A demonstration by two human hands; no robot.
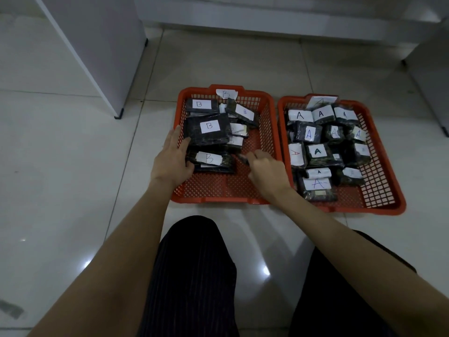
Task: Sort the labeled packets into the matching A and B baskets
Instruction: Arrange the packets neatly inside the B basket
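Observation:
Two orange mesh baskets stand side by side on the floor. The left basket carries a B tag on its far rim and holds several dark packets with white B labels. The right basket carries an A tag and is packed with several A-labeled packets. My left hand rests over the B basket's left wall, fingers against the large B packet and thumb on the nearest B packet. My right hand is inside the B basket, fingers curled, pinching that nearest packet's right corner.
White cabinet legs stand at the back left and far right. A white base runs along the back wall. My knees in dark striped trousers are just in front of the baskets. Glossy tile floor surrounds everything.

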